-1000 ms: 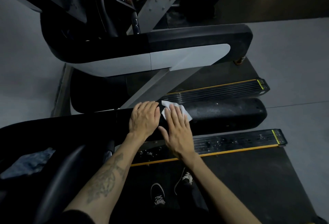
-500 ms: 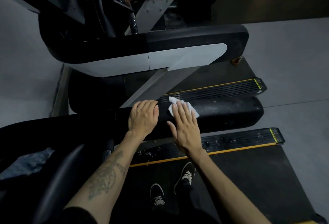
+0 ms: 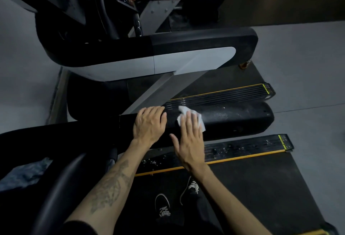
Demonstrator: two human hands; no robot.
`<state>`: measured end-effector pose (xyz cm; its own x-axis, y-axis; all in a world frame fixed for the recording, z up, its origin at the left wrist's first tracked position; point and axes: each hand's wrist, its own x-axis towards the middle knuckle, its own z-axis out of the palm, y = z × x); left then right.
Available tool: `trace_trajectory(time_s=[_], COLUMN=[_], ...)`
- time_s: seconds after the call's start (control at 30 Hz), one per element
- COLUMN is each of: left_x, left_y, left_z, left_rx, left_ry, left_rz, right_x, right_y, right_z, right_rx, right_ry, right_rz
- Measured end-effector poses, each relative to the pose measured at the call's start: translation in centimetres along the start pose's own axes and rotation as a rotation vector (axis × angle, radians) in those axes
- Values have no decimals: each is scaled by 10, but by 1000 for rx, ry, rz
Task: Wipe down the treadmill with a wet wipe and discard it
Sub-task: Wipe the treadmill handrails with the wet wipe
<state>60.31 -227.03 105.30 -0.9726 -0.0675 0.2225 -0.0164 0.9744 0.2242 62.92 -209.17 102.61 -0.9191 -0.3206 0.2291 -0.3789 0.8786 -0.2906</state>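
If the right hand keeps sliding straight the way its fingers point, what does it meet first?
Past the wipe under the right hand, probably the far edge of the handrail, then the ribbed side rail beyond; depth is unclear.

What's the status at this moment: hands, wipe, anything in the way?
Right hand flat, pressing wet wipe on black handrail. Left hand resting on the rail beside it. Nothing blocking the rail ahead.

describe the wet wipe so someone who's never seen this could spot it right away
Start at the long black padded handrail that runs across the middle of the view, above the treadmill's yellow-edged side rail. Two hands rest on it; the wet wipe lies flat on its top under the straight fingers of the right hand. It is the only small crumpled white sheet on that dark bar.
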Motion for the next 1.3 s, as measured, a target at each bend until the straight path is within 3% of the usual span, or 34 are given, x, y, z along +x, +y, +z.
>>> trace_trajectory(time_s=[0.13,0.33,0.5,0.57,0.7,0.83,0.9,1.07,1.23,1.3], left_x=[0,3,10,14,16,24,30,33,35,34], left_y=[0,1,2,5,26,50,56,63,66,65], left_z=[-2,-3,-11,-10,-5,-5,-2,15,15,15], left_rx=[-11,-15,-25,-26,-167,-329,-302,-112,-14,11], left_ry=[-13,-34,-171,-190,-106,-11,4,-45,-75,-47], left_rz=[7,1,-30,-42,-99,-182,-142,-189,-175,-134], right_x=[25,-2,26,34,10,26,35,12,43,35], right_y=[14,4,14,35,33,45,69,66,84,89], right_z=[-3,-2,-2,-7,-2,-8,-16,-14,-20,-25], right_rx=[-30,24,-49,-65,-46,-59,-68,-54,-65,-22], right_ry=[-59,10,-38,-26,14,-76,-72,-44,-106,-80], right_rz=[-211,29,-219,-197,-4,-257,-296,-66,-267,-173])
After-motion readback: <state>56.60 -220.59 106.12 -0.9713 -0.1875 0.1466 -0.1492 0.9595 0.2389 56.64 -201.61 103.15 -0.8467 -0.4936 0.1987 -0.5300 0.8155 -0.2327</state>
